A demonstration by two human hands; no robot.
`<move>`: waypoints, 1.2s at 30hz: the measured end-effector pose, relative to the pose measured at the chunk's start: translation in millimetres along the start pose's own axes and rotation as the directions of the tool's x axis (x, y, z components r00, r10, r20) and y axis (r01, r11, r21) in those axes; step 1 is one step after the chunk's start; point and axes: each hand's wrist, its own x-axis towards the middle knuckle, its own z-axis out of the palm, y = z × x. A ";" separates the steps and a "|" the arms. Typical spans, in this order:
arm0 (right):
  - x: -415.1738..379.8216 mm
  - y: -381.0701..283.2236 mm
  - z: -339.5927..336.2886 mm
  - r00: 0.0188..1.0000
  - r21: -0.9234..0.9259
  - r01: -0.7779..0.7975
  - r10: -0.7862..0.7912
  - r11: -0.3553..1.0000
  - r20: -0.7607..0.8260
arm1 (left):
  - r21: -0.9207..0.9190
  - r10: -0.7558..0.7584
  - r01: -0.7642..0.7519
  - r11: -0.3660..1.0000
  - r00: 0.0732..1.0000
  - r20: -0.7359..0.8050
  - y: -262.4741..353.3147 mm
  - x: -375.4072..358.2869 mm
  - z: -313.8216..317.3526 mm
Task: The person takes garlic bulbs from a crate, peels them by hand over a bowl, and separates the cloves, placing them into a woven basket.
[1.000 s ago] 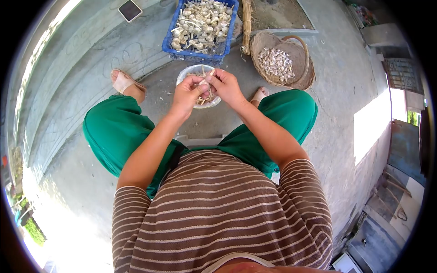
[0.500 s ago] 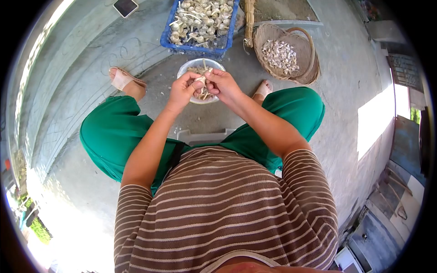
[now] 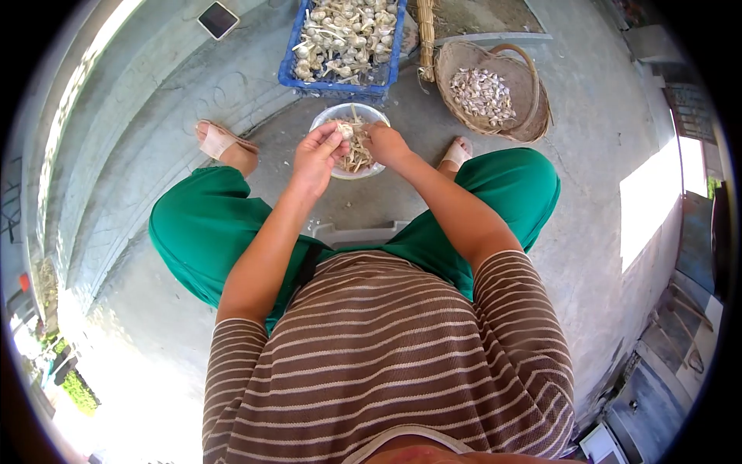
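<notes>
Over a white bowl (image 3: 318, 120) of dry garlic stalks and skins, my left hand (image 3: 317, 155) pinches a pale garlic bulb (image 3: 345, 132) between thumb and fingers. My right hand (image 3: 386, 145) is beside it on the right, a short gap from the bulb. Its fingers are curled together, and whatever they may hold is hidden. The bowl stands on the floor between my feet. Beyond it, a blue crate (image 3: 332, 90) holds many whole garlic bulbs with stems.
A wicker basket (image 3: 535, 116) with loose garlic cloves stands at the right of the crate. Between them lies a straw bundle (image 3: 426, 39). A dark-screened tablet-like object (image 3: 218, 20) lies at upper left. My knees in green trousers flank the bowl.
Both hands were together on the garlic; now my right hand has drawn away to the right, while my left keeps the bulb. The whole view has shifted slightly.
</notes>
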 end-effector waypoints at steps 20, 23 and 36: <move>-29.7 -69.0 -3.1 0.994 0.747 -0.097 0.024 0.658 0.108 | 0.635 0.496 -0.398 0.662 0.868 0.027 -9.5 6.1 8.4; -28.5 -68.9 -3.5 0.995 0.759 -0.095 0.059 0.644 0.075 | 0.497 0.402 -0.339 0.799 0.915 -0.022 -5.0 4.2 13.4; -28.1 -71.1 -9.3 0.982 0.937 -0.186 0.092 0.296 0.165 | 0.002 0.157 -0.157 0.988 0.985 -0.069 11.2 3.4 15.1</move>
